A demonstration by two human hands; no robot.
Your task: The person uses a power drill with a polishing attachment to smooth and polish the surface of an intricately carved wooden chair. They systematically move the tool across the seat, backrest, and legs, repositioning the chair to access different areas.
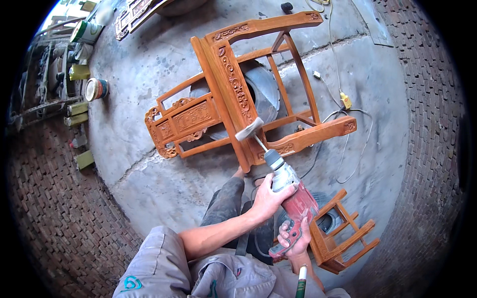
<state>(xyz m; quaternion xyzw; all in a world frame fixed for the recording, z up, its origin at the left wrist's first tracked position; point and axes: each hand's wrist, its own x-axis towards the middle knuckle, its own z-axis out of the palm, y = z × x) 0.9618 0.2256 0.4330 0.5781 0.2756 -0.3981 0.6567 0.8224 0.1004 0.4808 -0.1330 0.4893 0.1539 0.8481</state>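
With both hands I hold a dusty red and grey power drill [302, 201]. My left hand [268, 199] is wrapped round its grey front housing behind the chuck. My right hand [296, 238] grips the red rear handle, fingers closed by the trigger. From the chuck a thin shaft carries a pale buffing wheel [249, 129]. That wheel is over the carved seat rail of a reddish-brown wooden chair [232, 82]; whether it touches cannot be made out. The chair is tipped over, its carved back pointing left and its legs pointing right, across a grey round support [266, 87].
A small wooden stool [343, 238] lies tipped near my right arm. A cable with a yellow connector box [346, 101] trails over the concrete floor at right. Paint buckets [96, 89] and a rack [44, 74] stand left. Another carved piece [136, 15] is at the back.
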